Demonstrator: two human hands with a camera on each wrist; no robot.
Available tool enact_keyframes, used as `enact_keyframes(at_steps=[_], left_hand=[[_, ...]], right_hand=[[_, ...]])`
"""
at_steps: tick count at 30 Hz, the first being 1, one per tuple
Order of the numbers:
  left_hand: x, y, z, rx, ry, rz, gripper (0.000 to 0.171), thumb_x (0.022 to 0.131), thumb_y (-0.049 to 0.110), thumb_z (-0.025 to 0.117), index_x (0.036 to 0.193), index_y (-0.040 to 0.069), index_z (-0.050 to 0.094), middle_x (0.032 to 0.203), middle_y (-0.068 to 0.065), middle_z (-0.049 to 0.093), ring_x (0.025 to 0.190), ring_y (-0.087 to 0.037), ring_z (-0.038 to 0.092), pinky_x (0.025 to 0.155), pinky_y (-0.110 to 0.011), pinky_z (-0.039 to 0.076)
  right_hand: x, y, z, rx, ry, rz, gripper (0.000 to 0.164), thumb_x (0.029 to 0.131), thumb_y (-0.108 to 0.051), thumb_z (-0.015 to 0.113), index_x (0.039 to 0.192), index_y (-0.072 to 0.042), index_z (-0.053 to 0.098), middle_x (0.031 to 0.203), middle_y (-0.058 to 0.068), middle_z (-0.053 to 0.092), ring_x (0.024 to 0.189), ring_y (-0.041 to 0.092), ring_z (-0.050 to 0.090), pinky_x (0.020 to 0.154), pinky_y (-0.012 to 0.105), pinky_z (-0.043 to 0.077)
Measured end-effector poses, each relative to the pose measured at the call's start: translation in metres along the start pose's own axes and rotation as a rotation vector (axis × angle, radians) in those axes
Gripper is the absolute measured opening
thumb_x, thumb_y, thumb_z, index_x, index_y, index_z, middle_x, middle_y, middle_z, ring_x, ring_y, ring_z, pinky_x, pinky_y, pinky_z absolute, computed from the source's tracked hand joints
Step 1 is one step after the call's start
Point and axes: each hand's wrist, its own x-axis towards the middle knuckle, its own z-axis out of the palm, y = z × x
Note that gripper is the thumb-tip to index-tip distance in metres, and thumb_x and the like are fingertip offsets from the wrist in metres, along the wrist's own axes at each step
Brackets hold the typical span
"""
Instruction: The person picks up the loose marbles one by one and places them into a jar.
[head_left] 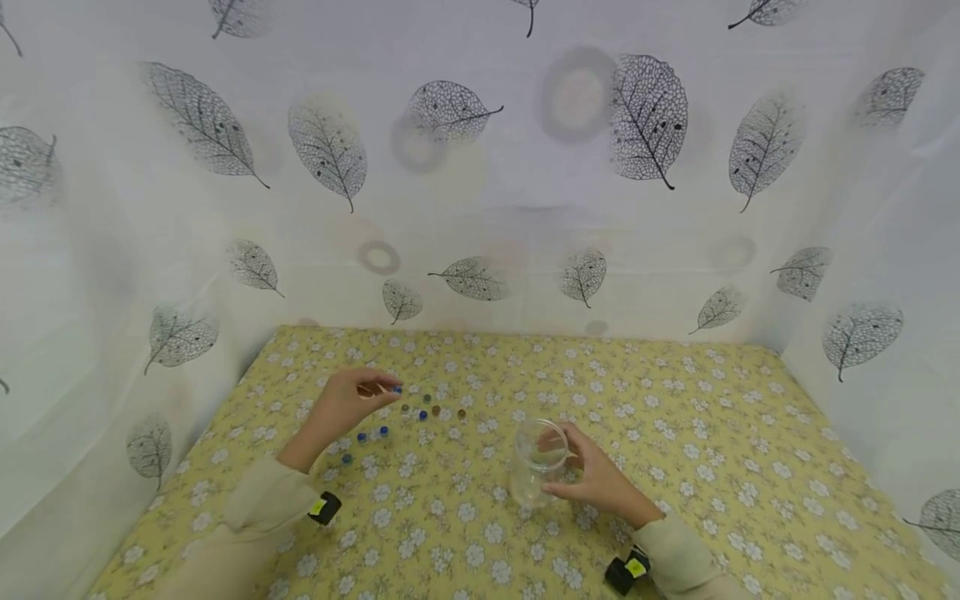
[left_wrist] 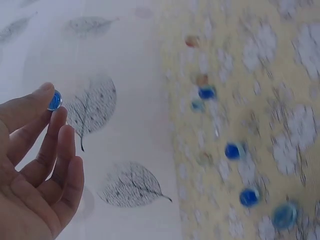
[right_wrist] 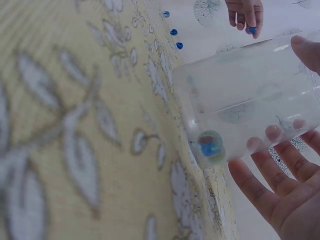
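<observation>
Between thumb and fingertips, my left hand pinches a blue marble, held above the far left part of the table. Near that hand lie several loose marbles: a blue one, a brown one and a greenish one among them. My right hand holds a clear jar from its right side, thumb and fingers around it. The jar stands upright on the table with its mouth uncovered. Low inside it, the right wrist view shows a blue and clear marble.
A yellow floral cloth covers the table. Behind and at both sides hangs a pale curtain printed with dark leaves. A black strap device sits on the left wrist, another on the right.
</observation>
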Motion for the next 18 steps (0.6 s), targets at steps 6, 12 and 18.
enact_keyframes(at_steps=[6, 12, 18], left_hand=[[-0.004, 0.023, 0.012, -0.086, 0.011, 0.029, 0.02, 0.084, 0.022, 0.071, 0.103, 0.016, 0.072, 0.099, -0.004, 0.069, 0.083, -0.014, 0.062, 0.075, -0.033, 0.053], [-0.006, 0.044, 0.026, -0.134, -0.015, 0.085, 0.018, 0.083, 0.021, 0.072, 0.101, 0.017, 0.073, 0.1, -0.004, 0.07, 0.08, -0.01, 0.062, 0.071, -0.026, 0.052], [-0.007, 0.061, 0.038, -0.147, -0.028, 0.13, 0.019, 0.082, 0.019, 0.072, 0.101, 0.017, 0.073, 0.101, -0.002, 0.07, 0.081, -0.01, 0.063, 0.071, -0.026, 0.053]], right_hand=[[0.001, 0.0, 0.0, 0.004, 0.001, -0.004, 0.068, 0.082, -0.01, 0.072, 0.138, -0.002, 0.036, 0.128, 0.02, 0.048, 0.116, 0.038, 0.051, 0.088, 0.033, 0.053], [0.001, 0.0, 0.0, -0.006, 0.003, -0.015, 0.068, 0.082, -0.012, 0.073, 0.138, -0.002, 0.036, 0.128, 0.02, 0.048, 0.116, 0.037, 0.051, 0.088, 0.032, 0.053], [0.0, 0.001, 0.0, -0.005, -0.002, -0.016, 0.066, 0.082, -0.011, 0.073, 0.137, -0.002, 0.037, 0.128, 0.019, 0.048, 0.116, 0.038, 0.051, 0.088, 0.031, 0.053]])
